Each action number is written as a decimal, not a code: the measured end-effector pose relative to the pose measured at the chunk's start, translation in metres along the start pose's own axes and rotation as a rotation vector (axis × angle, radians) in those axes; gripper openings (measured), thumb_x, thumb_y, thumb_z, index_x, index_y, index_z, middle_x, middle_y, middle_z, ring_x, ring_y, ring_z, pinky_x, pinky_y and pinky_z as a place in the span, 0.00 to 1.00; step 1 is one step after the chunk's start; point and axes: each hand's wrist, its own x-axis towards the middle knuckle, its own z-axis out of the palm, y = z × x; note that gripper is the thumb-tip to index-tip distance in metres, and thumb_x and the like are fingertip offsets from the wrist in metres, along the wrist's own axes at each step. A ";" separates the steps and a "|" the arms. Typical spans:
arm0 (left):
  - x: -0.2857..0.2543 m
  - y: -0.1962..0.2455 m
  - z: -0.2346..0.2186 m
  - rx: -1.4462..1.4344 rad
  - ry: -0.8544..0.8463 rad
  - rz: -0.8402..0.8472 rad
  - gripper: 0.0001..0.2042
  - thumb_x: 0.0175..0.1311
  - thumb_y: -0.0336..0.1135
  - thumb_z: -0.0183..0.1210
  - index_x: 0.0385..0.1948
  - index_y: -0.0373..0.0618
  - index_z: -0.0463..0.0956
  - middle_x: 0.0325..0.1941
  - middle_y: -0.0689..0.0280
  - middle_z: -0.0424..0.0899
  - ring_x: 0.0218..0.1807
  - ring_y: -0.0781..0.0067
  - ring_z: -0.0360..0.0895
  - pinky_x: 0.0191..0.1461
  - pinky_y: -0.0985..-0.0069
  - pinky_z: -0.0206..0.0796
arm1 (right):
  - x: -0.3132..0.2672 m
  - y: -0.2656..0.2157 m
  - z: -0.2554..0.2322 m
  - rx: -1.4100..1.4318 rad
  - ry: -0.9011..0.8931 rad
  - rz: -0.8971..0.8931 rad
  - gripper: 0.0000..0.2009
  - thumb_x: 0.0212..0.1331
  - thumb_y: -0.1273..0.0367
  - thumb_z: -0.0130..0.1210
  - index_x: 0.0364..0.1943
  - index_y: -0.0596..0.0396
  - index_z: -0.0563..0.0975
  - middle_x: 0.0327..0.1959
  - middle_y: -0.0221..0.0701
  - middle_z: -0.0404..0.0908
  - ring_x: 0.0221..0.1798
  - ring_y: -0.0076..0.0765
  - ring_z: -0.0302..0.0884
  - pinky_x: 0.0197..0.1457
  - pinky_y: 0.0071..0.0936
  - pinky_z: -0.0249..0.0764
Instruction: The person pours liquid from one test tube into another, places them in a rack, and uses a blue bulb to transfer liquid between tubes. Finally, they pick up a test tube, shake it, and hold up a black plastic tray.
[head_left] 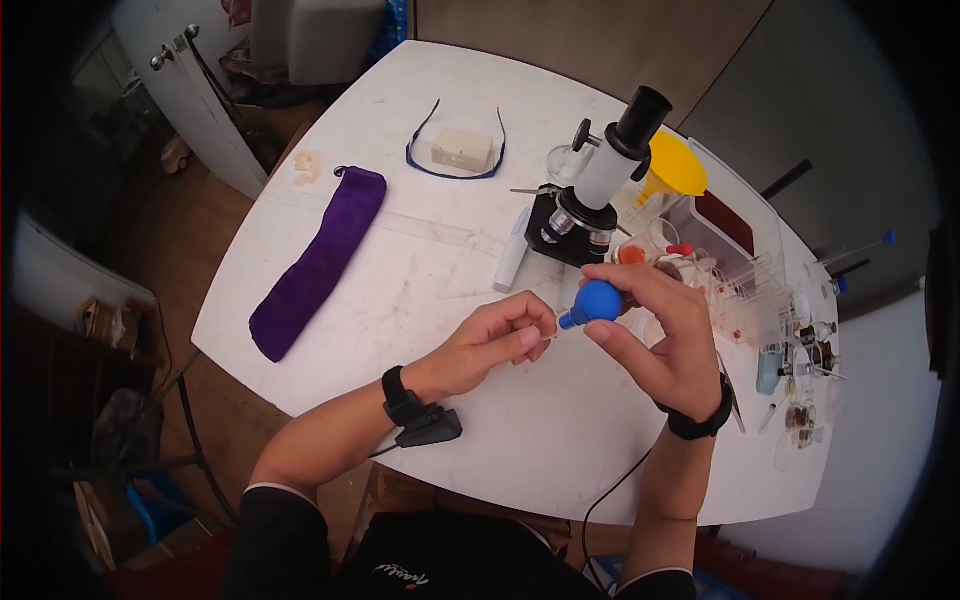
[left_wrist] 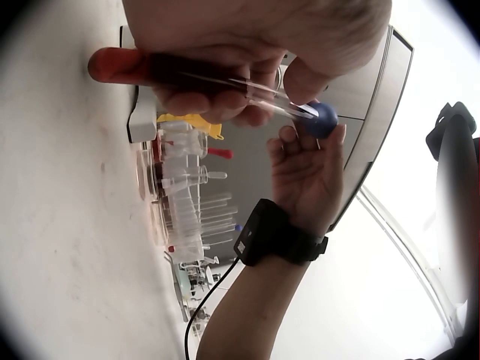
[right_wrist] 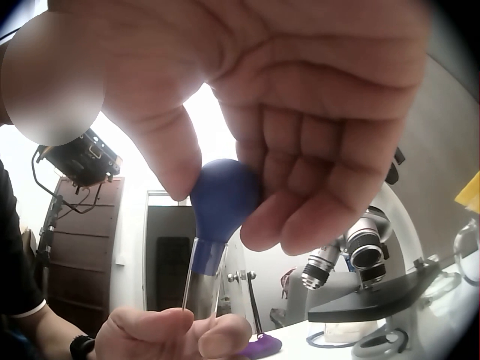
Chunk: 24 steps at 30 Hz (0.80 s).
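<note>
The blue rubber bulb (right_wrist: 225,196) is in the air above the counter (head_left: 420,270), its neck sitting inside the mouth of a glass tube (left_wrist: 196,75). The tube's rounded end holds dark red liquid (left_wrist: 120,66), while the glass near the bulb is clear. In the left wrist view the tube lies nearly level, the bulb end slightly lower in the picture.

The right hand (head_left: 672,345) pinches the bulb, thumb against one side and fingers against the other. The left hand (head_left: 475,342) grips the tube with its fingers curled around the glass. Each wrist wears a black strap, the left one (head_left: 403,400) with a camera block attached.

Just beyond the hands stands a microscope (head_left: 598,178), upright on the counter, with a slim white object (head_left: 512,255) beside its base. Behind it, to the right, is a yellow funnel (head_left: 680,163), near a plastic bin (head_left: 712,232). Clear tubes (left_wrist: 216,214) stand nearby, along with a red bulb (left_wrist: 220,154) on a glass piece.

Farther left on the counter lie blue-framed safety glasses (head_left: 455,177) around a pale block (head_left: 462,150), and a long purple pouch (head_left: 320,265).
</note>
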 end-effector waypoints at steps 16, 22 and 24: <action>0.000 0.000 -0.001 0.016 0.001 -0.003 0.15 0.78 0.46 0.52 0.50 0.43 0.72 0.35 0.70 0.73 0.38 0.79 0.68 0.41 0.79 0.58 | 0.002 -0.002 0.006 -0.049 0.045 -0.049 0.15 0.56 0.70 0.70 0.46 0.60 0.82 0.36 0.38 0.84 0.35 0.37 0.82 0.41 0.27 0.77; -0.001 0.002 0.000 0.011 0.004 -0.010 0.15 0.78 0.46 0.52 0.49 0.44 0.72 0.35 0.70 0.73 0.38 0.79 0.68 0.41 0.79 0.57 | 0.002 0.000 0.010 -0.060 0.076 -0.061 0.14 0.55 0.72 0.69 0.44 0.60 0.82 0.35 0.38 0.84 0.34 0.37 0.82 0.39 0.27 0.76; -0.001 0.001 0.000 0.014 0.001 -0.010 0.15 0.78 0.46 0.52 0.49 0.44 0.72 0.34 0.70 0.73 0.38 0.79 0.68 0.41 0.79 0.57 | 0.002 0.001 0.011 -0.072 0.090 -0.076 0.12 0.54 0.73 0.69 0.43 0.60 0.82 0.34 0.37 0.84 0.34 0.36 0.82 0.39 0.27 0.76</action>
